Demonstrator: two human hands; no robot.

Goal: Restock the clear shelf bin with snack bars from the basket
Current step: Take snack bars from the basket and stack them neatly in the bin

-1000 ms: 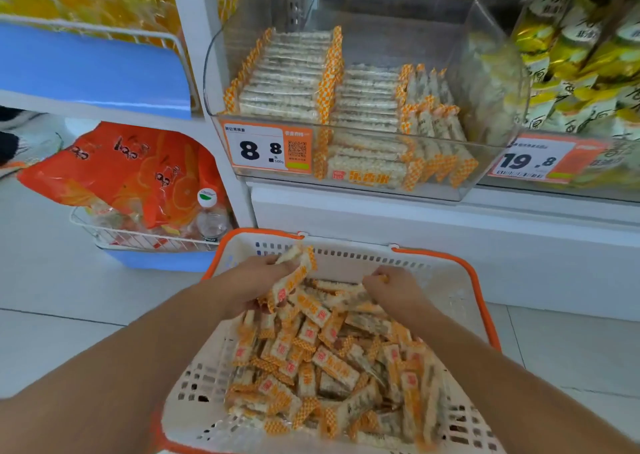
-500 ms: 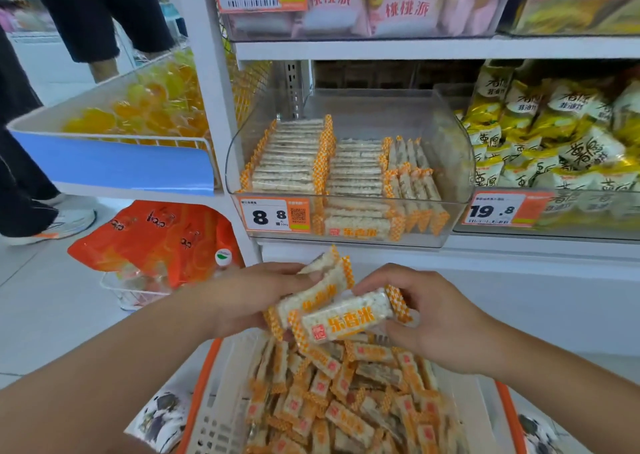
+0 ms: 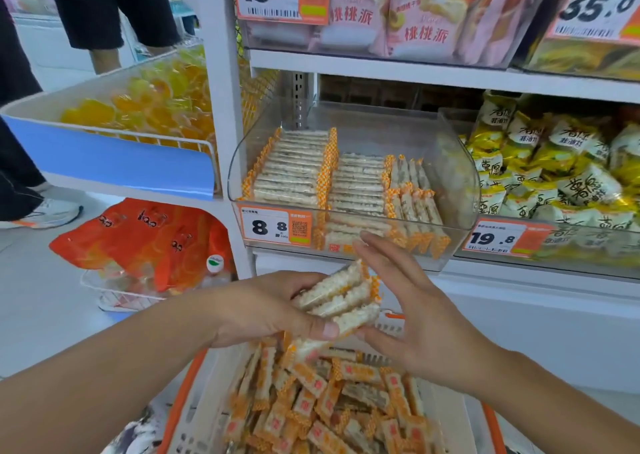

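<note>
Right hand [image 3: 412,315] has opened; left hand [image 3: 273,306] hides bars' [image 3: 341,297] ends.

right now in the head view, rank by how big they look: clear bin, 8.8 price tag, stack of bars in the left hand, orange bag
1. clear bin
2. orange bag
3. stack of bars, held in the left hand; being nearest the camera enlarges it
4. 8.8 price tag
</note>
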